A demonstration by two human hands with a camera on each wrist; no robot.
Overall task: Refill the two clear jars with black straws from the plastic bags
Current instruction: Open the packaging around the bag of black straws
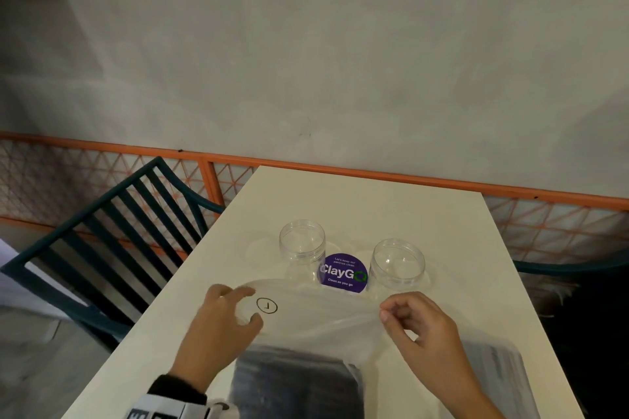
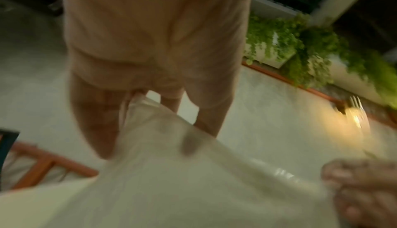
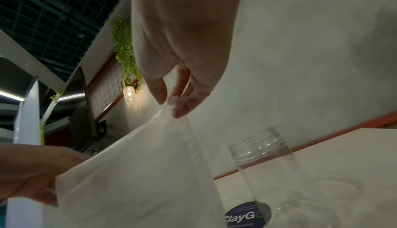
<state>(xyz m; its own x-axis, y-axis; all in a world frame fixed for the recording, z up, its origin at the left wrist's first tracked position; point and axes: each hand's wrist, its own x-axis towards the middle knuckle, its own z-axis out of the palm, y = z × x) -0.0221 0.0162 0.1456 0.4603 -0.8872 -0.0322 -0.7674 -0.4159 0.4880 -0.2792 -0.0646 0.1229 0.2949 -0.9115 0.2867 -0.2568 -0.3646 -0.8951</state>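
- Left hand (image 1: 219, 323): gripped the left side of the plastic bag's mouth, fingers curled over the film.
- Right hand (image 1: 420, 325): pinched the right side of the same mouth between thumb and fingertips (image 3: 179, 111).
- Plastic bag (image 1: 316, 326): clear, stretched between both hands, lying on the white tabletop (image 1: 374, 201).
- Black straws (image 1: 292, 381): a dark bundle inside the bag, nearer the body than both hands.
- Left jar (image 1: 302, 250): clear, upright, lidless, just beyond the left hand.
- Right jar (image 1: 397, 264): clear, upright, lidless, just beyond the right hand.
- Purple sticker (image 1: 343, 273): between the jars, on the tabletop.
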